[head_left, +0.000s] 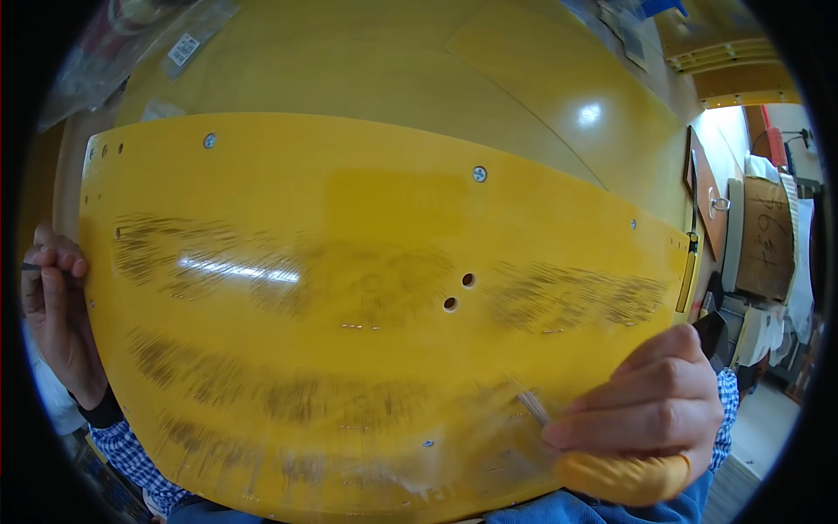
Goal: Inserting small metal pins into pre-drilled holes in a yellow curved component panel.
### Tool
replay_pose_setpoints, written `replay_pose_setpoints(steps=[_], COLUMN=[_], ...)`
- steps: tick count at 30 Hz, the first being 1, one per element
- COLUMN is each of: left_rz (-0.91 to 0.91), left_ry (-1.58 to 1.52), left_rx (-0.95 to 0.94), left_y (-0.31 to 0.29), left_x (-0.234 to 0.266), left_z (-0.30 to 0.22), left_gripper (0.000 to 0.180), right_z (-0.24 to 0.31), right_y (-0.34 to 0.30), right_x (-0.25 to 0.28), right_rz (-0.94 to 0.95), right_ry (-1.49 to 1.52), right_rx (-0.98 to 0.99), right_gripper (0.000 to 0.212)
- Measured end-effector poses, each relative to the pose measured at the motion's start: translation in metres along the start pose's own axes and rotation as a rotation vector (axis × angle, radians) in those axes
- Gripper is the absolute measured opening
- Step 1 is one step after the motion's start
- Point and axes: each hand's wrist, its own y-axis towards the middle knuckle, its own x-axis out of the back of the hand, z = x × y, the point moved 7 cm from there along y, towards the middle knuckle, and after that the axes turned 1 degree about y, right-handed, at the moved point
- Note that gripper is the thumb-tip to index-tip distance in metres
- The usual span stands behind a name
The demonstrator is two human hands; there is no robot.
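A large yellow board (375, 201) lies in front of me. Rows of short dark bristle-like strands (332, 397) spread over its surface. Near the board's lower right, my right hand (642, 410) is closed, thumb and fingers pinched on a thin tuft of fine pale strands (531, 403). One of its fingers wears an orange-yellow cover (624, 477). At the board's left edge, my left hand (59, 301) is closed with its fingertips together. A small dark thing (31, 266) sticks out from them, its kind not clear.
Screws and two round holes (469, 279) mark the board. Behind it extends a yellow tabletop (349, 61). Clear plastic bags (144, 48) lie at the far left. On the right are a brown panel with a metal ring (709, 201) and a cardboard box (763, 236).
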Motion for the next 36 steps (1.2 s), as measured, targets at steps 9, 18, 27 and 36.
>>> replay_pose_setpoints(steps=[9, 18, 27, 36], left_rz=[-0.049, 0.046, 0.024, -0.033], left_ry=[0.007, 0.071, 0.121, 0.000], left_rx=[0.061, 0.043, 0.024, 0.063], left_y=[-0.004, -0.002, -0.001, -0.005], left_x=[0.010, 0.008, 0.006, 0.015], left_z=[0.003, 0.001, -0.008, 0.001], left_gripper=[0.018, 0.019, 0.019, 0.018], right_z=[0.019, 0.006, 0.012, 0.003], right_y=[-0.014, -0.001, -0.017, -0.011], right_x=[-0.020, -0.008, -0.014, -0.005], right_rz=[-0.049, 0.032, -0.018, -0.090], right_ry=[-0.424, -0.175, -0.425, -0.182], right_rx=[0.351, 0.081, 0.199, 0.067], right_gripper=[0.005, 0.006, 0.007, 0.007])
